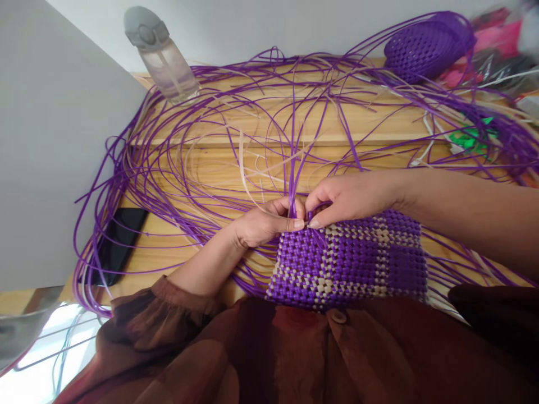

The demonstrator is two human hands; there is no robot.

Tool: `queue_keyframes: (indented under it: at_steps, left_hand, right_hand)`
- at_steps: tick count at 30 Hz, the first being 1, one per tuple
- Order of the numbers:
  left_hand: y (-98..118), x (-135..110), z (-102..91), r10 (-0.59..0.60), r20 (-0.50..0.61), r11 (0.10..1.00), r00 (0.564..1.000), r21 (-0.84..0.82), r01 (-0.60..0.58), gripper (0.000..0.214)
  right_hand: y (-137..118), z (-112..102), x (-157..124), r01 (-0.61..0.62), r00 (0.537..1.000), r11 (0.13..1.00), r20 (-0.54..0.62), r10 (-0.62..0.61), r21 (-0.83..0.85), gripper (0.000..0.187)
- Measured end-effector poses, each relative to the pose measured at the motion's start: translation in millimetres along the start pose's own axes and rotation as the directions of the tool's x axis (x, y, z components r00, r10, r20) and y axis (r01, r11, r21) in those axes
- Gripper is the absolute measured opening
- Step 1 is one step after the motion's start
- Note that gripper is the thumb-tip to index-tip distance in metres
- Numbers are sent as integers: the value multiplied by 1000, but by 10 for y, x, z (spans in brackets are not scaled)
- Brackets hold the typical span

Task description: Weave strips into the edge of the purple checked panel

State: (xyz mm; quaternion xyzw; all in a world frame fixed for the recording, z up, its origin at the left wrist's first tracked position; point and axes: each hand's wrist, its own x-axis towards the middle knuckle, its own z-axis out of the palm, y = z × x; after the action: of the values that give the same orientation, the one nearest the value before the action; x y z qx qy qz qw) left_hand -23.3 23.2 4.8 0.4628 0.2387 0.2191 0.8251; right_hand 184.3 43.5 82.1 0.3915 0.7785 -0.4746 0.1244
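A woven mat (353, 264) of purple and beige plastic strands lies close against my body, with loose strands running out from its sides. At its far edge my left hand (265, 224) pinches purple strands (292, 182) that stand up from the weave. My right hand (345, 199) is beside it, thumb and forefinger closed on a short bent purple strand (314, 213) at the same edge. The two thumbs nearly meet. Part of the mat's far right edge is hidden under my right forearm.
Long purple and beige strands (168, 168) loop over the wooden table (223, 163). A water bottle (166, 64) stands at the back left, and a dark flat object (120, 238) lies at the left. A purple woven basket (425, 47) and plastic bags (501, 56) are at the back right.
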Motion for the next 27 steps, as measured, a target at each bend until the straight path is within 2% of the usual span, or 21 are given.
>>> queue_keyframes:
  at_steps: [7, 12, 17, 20, 24, 27]
  left_hand:
    - [27, -12, -3, -32, 17, 999, 999, -22, 33, 28]
    - [35, -8, -23, -107, 6, 993, 994, -47, 107, 29]
    - [24, -19, 32, -100, -45, 994, 994, -37, 98, 30]
    - [-38, -14, 96, -30, -148, 999, 988, 29, 35, 32]
    - [-134, 3, 146, 95, -272, 991, 958, 114, -66, 30]
    - [-144, 3, 155, 115, -299, 983, 947, 169, -67, 27]
  right_hand:
    - [62, 61, -12, -10, 999, 978, -45, 20, 208, 22]
    - [86, 123, -5, 29, 993, 965, -120, 3, 262, 18]
    - [-6, 190, -23, -116, 966, 982, -215, 146, 146, 16]
    - [-112, 254, -48, -211, 928, 977, -306, 213, 39, 16]
    - [-212, 317, -52, -313, 880, 948, -395, 265, -60, 19]
    - [-199, 310, -56, -294, 896, 951, -375, 239, -97, 18]
